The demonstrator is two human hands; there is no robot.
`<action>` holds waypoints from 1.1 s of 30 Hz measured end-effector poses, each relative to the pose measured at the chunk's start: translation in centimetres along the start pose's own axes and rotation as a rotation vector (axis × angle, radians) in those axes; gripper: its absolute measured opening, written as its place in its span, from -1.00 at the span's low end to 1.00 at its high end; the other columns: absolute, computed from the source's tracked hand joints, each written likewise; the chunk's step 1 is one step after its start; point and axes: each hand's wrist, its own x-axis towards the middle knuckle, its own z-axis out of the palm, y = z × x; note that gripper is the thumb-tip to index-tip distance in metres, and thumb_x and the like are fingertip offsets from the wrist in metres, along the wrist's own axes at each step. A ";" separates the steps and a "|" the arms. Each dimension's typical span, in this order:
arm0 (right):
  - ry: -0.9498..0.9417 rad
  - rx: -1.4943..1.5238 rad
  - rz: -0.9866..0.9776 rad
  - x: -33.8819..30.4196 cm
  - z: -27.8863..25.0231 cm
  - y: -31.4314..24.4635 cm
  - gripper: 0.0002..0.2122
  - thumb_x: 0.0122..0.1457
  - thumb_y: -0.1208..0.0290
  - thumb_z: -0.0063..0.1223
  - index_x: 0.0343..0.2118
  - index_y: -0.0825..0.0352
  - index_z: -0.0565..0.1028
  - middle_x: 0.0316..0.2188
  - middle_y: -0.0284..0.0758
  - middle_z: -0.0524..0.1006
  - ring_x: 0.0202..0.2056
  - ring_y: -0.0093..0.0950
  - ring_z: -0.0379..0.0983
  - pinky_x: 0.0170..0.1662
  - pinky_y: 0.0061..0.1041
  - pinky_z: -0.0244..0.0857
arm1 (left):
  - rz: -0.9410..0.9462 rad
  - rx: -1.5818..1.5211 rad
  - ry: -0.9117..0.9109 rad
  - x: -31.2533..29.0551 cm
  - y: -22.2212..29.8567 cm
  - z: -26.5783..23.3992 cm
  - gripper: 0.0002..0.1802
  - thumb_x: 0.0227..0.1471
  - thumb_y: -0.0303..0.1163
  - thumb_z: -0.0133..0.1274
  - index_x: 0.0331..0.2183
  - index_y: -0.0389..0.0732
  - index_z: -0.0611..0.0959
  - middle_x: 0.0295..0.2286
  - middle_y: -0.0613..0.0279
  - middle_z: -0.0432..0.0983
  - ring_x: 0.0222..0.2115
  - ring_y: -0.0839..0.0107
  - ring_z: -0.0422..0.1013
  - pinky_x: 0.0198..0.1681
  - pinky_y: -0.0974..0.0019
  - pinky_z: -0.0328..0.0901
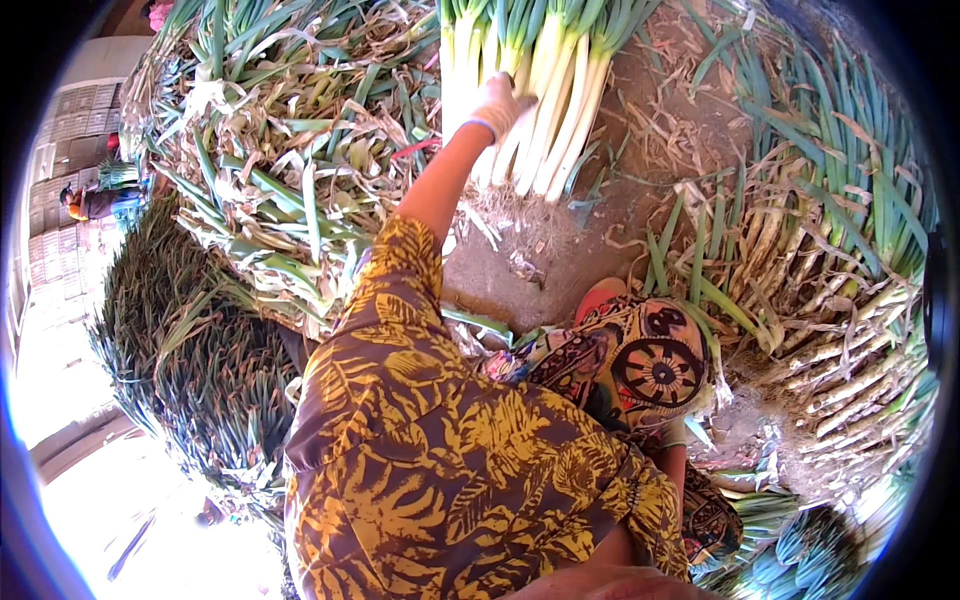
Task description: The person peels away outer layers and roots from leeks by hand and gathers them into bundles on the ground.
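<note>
My left hand [498,106], in a pale glove, reaches far forward onto a row of trimmed leeks [545,125]. Its thumb stands apart from the fingers, and the hand rests against the white stalks. Those leeks lie side by side on the soil, green tops away from me, roots toward me. Only a bit of my right hand [673,434], also gloved, shows beside my bent knee [655,365]; its fingers are hidden behind the patterned cloth.
Stripped leaves [300,150] form a big heap at left, above a dense dark-green stack [190,350]. Untrimmed leeks [830,350] with dry, soiled skins lie at right. More green bundles [800,550] sit at lower right. A distant person [95,203] appears at far left.
</note>
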 end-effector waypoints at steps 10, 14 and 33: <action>-0.023 -0.002 -0.018 1.4 0.3 -0.6 -0.70 0.00 0.52 0.09 -0.14 0.43 0.45 -0.32 -0.08 0.54 -0.25 -0.16 0.49 -0.23 -0.31 0.39 | 0.084 -0.133 0.061 -1.4 -2.1 4.7 -0.39 -0.07 -0.08 0.22 -0.13 -0.34 0.46 -0.29 -0.21 0.56 -0.22 -0.10 0.49 -0.12 0.03 0.38; -0.024 0.002 -0.018 1.7 0.3 -1.1 -0.70 0.01 0.53 0.09 -0.14 0.43 0.45 -0.32 -0.09 0.54 -0.25 -0.17 0.48 -0.23 -0.32 0.39 | 0.026 -0.094 -0.051 -1.9 0.2 3.1 -0.42 -0.05 -0.13 0.22 -0.13 -0.33 0.43 -0.31 -0.21 0.55 -0.24 -0.12 0.49 -0.13 0.01 0.38; -0.074 -0.041 -0.010 2.7 -2.8 -2.0 -0.71 0.03 0.55 0.08 -0.14 0.43 0.43 -0.32 -0.12 0.54 -0.25 -0.20 0.48 -0.25 -0.33 0.39 | 0.029 -0.042 0.056 -4.2 -0.2 2.5 -0.38 -0.04 -0.08 0.19 -0.06 -0.29 0.43 -0.19 -0.23 0.47 -0.14 -0.13 0.42 -0.05 -0.04 0.32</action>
